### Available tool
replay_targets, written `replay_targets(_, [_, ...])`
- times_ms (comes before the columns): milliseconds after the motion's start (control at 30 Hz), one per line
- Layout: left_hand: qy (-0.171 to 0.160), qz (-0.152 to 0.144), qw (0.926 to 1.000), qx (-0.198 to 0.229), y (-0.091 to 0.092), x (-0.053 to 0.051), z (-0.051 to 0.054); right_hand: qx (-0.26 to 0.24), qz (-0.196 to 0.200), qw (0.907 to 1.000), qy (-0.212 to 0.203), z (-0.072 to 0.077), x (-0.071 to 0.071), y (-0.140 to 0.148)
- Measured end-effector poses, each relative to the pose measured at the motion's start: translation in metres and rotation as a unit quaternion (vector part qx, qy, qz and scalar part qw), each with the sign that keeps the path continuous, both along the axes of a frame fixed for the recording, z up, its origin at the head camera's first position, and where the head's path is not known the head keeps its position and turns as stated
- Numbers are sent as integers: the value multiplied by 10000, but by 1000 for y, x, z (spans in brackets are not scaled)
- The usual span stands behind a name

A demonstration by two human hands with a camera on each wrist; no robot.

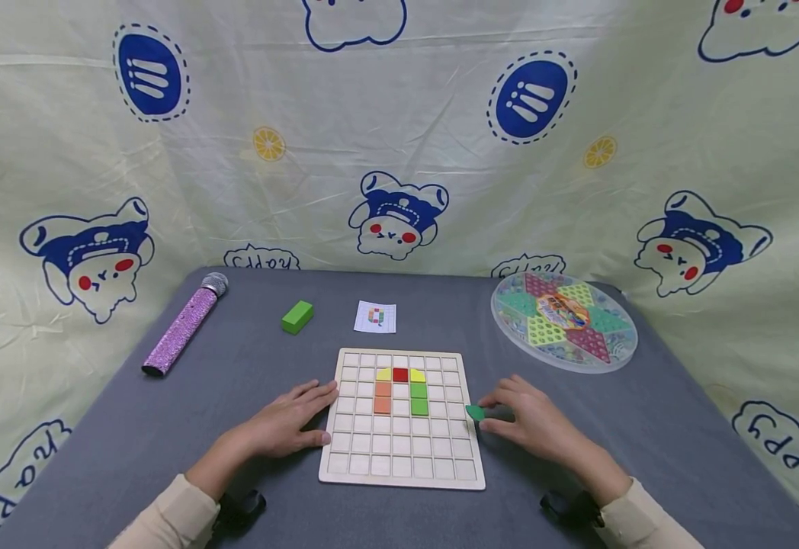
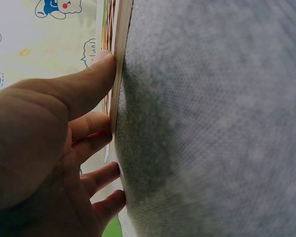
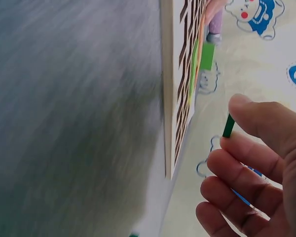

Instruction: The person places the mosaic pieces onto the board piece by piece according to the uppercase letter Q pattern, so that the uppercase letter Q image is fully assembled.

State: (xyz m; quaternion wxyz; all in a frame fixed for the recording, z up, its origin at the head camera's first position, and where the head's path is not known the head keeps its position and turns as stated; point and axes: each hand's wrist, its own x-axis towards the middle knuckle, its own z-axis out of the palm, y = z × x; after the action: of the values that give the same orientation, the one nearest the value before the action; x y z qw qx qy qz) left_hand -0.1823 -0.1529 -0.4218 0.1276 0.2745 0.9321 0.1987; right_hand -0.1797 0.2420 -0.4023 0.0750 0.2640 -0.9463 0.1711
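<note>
On the grey table (image 1: 399,522), the gridded board (image 1: 401,442) lay flat. The step in hand, judged to be placing a piece, called for a still board, a level approach and a light release squarely within one cell. The left hand (image 1: 291,419) had its thumb and fingers spread apart, tips touching the board's left edge without gripping it. The right hand (image 1: 530,417), well apart from the left, pinched the dark green piece (image 1: 473,412) between thumb and index finger. That piece hung at the board's right edge, raised above the table.
</note>
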Motion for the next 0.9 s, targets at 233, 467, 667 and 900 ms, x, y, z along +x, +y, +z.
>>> replay_targets(233, [-27, 10, 10000, -30, 0, 0, 0, 15, 200, 9997, 116, -1, -3, -27])
replay_targets(467, [-34, 6, 10000, -26, 0, 0, 2, 144, 398, 9991, 55, -3, -5, -57])
replay_targets(667, [-55, 43, 10000, -44, 0, 0, 3, 166, 667, 9972, 286, -6, -5, -80])
replay_targets(900, [-93, 51, 9999, -10, 0, 0, 3, 144, 670, 9973, 275, -7, -3, -99])
